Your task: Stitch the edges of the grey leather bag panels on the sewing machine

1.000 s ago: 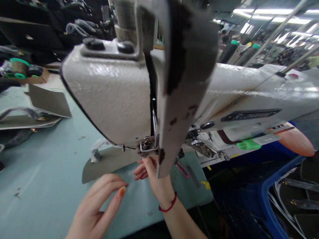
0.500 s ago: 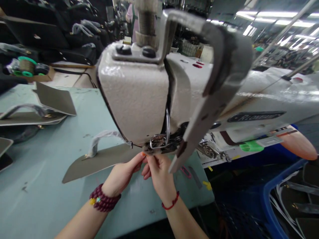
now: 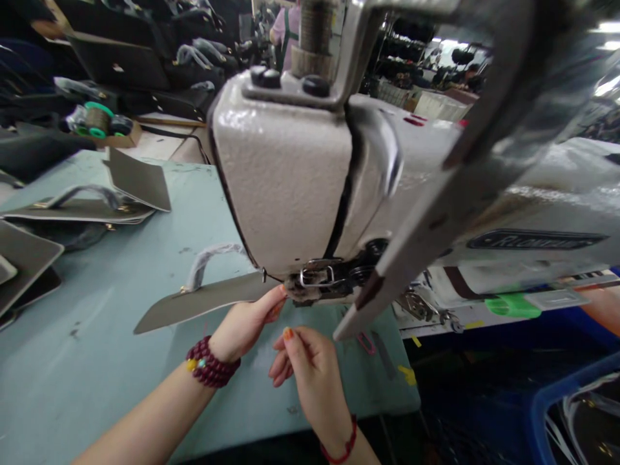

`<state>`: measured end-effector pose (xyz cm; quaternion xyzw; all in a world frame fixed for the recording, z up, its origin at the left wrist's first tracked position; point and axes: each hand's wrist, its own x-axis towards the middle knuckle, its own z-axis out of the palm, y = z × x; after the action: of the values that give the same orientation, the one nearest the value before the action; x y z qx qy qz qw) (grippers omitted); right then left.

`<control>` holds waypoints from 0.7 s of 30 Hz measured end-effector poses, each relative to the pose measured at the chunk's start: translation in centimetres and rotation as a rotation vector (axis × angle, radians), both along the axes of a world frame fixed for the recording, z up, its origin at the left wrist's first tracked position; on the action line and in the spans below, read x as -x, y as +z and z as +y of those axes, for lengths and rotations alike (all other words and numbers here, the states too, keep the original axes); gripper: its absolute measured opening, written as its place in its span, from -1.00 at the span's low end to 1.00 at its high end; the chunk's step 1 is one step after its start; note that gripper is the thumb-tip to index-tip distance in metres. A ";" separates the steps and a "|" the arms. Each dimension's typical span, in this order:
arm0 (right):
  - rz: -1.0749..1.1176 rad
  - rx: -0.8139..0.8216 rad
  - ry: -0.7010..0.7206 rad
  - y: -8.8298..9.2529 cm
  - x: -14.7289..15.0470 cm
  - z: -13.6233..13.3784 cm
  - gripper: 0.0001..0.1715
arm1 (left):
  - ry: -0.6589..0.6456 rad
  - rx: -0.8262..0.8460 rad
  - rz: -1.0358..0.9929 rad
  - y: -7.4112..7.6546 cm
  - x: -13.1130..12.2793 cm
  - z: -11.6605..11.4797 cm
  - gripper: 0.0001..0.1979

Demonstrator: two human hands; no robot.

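Observation:
A grey panel with a plastic-wrapped carry handle lies on the table, its right end hidden behind the white head of a sewing machine. My left hand is closed on the panel's near edge, thumb on top, just beside the presser foot area. The needle itself is hidden behind the machine head. My right hand hovers over the table in front of the machine, thumb and fingers loosely curled and apart, with nothing visible between them.
More grey panels with wrapped handles lie at the left on the pale green table. Thread spools sit in a box behind. A metal bar slants down at the right. A blue tub stands lower right. A person is in the background.
My right hand has drawn back from the needle area toward me and come away from my left hand. The left hand stays at the panel's edge. The view has shifted.

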<state>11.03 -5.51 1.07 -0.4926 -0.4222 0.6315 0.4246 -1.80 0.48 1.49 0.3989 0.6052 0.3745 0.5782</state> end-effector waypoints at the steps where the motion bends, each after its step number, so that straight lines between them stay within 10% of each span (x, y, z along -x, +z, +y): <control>1: 0.005 0.004 0.009 0.0 0.0 -0.1 -0.44 | -0.014 0.009 -0.038 0.0 -0.1 0.1 -0.48; 21: 0.074 0.023 0.066 0.1 -0.7 -1.0 -0.48 | 0.244 0.011 -0.158 -0.9 -2.7 -0.9 -0.53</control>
<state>11.75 -6.49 1.22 -0.4595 -0.4148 0.6677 0.4134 0.94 -0.37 0.59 0.2885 0.6039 0.4689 0.5764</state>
